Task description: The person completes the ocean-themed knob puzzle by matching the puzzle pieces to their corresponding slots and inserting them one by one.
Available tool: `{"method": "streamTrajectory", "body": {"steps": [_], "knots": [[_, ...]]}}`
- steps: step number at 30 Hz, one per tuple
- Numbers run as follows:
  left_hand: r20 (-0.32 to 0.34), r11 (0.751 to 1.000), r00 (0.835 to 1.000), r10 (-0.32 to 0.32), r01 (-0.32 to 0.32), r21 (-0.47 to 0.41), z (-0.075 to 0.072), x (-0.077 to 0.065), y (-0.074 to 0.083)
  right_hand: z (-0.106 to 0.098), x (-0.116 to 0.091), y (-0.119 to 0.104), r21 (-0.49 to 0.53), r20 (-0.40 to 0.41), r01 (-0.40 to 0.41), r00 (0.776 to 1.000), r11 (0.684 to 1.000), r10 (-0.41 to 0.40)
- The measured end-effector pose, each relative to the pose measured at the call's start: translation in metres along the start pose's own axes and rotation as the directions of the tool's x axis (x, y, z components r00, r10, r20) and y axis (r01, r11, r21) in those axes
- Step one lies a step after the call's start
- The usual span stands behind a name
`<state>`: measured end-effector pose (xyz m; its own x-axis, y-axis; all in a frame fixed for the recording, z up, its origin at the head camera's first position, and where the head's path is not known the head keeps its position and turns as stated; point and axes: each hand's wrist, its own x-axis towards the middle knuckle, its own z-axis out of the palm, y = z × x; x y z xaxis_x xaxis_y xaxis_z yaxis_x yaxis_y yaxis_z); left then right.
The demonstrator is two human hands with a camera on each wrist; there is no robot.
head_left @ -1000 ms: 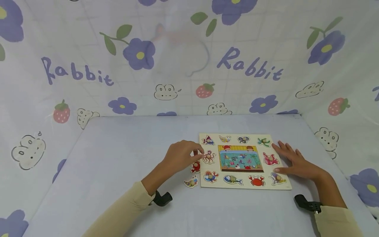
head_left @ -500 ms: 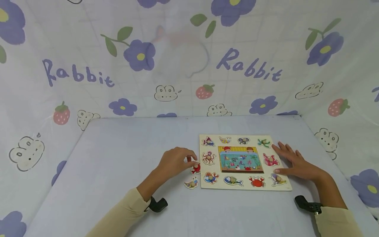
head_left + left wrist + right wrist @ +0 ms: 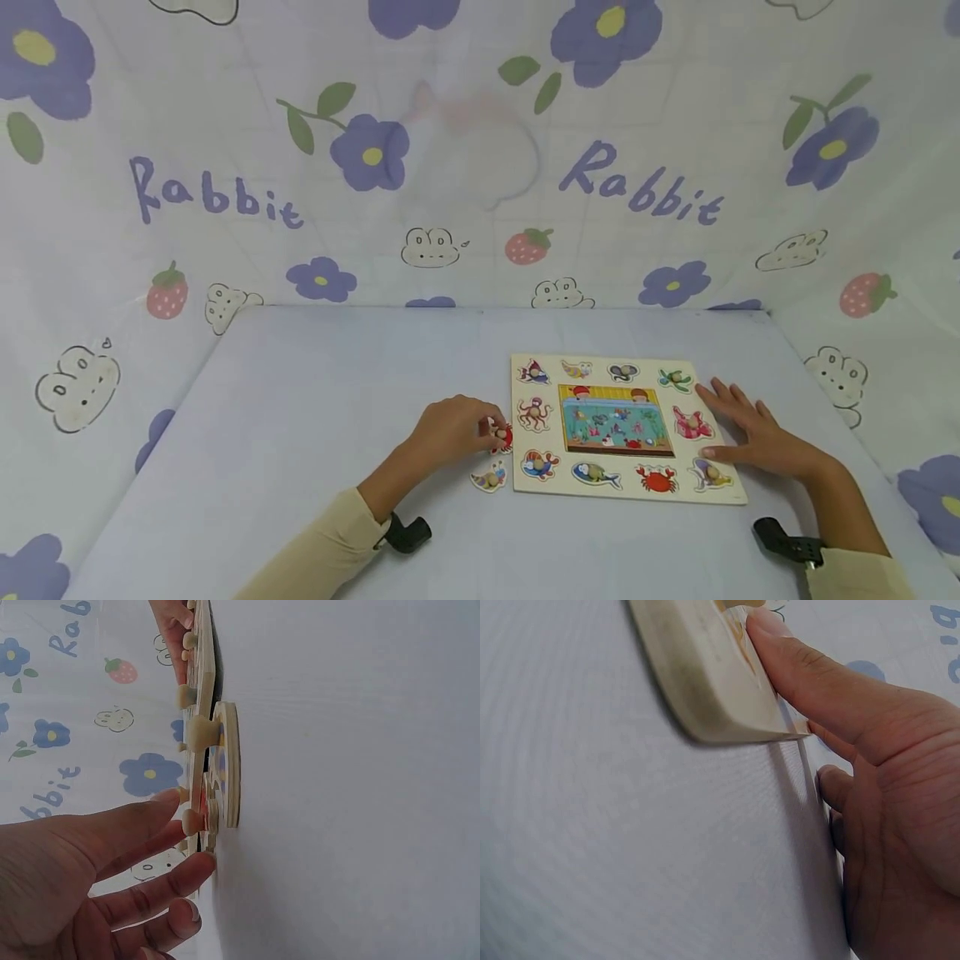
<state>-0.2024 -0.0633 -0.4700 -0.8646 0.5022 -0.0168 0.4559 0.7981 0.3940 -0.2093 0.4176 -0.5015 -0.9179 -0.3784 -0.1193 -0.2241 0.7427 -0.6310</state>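
Note:
A wooden knob puzzle board with sea-animal pictures lies right of centre in the head view. My left hand is at the loose red crab piece beside the board's left edge. In the left wrist view, thumb and forefinger lie around that piece's wooden knob, with a small gap showing at the thumb. Nearer that camera stands the loose snail piece. My right hand has its fingers spread along the board's right edge. Its thumb rests on the board's face.
Several knobbed pieces sit in the board, such as the blue fish and the pink starfish. No knob shows on the crab picture or the upper snail picture. A patterned curtain stands behind the white table.
My left hand has moved from beside the octopus picture down to the loose crab piece. My right hand has stayed at the board's right edge. The head view has shifted slightly.

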Motion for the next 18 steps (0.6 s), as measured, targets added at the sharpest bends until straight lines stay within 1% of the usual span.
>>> {"method": "streamTrajectory", "body": {"steps": [9,14,18], "knots": [[-0.009,1.0,1.0,-0.018,0.018,-0.003,0.0049,0.0035,0.0027,0.0025,-0.0002,0.0016,0.0,0.002,0.002,1.0,1.0,-0.002],[-0.023,0.999,1.0,-0.012,0.013,0.045,0.0073,0.0065,0.0035,0.0019,-0.0008,0.0019,0.002,0.004,0.001,1.0,1.0,-0.001],[-0.016,0.997,1.0,-0.018,0.019,0.076,0.0065,0.0083,0.0048,0.0001,-0.0022,0.0021,-0.002,0.008,-0.004,1.0,1.0,0.004]]}}
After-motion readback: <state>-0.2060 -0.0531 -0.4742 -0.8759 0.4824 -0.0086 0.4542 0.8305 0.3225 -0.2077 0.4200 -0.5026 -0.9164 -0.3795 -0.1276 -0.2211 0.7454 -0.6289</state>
